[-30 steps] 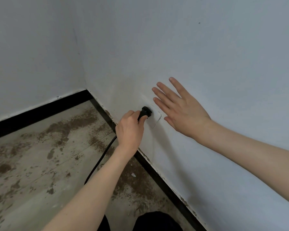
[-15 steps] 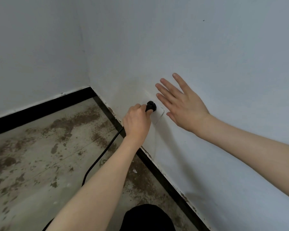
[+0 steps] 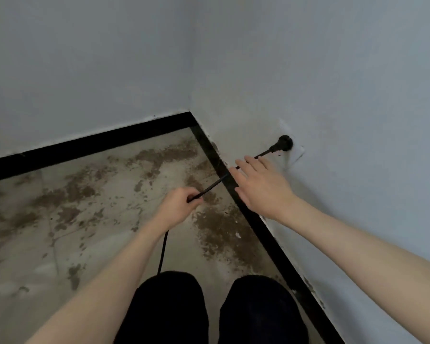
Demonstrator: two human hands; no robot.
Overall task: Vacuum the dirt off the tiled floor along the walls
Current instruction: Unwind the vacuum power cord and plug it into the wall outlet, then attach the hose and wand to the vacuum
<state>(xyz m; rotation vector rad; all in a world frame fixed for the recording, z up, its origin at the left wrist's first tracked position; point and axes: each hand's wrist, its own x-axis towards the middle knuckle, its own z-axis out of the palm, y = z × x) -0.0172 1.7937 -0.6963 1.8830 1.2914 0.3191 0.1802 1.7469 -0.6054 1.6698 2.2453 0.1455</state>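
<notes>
Dirt (image 3: 216, 229) on floor, one cord (image 3: 210, 187) pinched by left hand (image 3: 178, 209), right hand (image 3: 261, 187) spread.

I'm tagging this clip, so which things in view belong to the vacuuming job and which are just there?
Job:
black power cord, held by left hand
plug in wall socket
dirt on tiled floor
right hand, open over the cord

Just there:
black skirting
pale walls
</notes>
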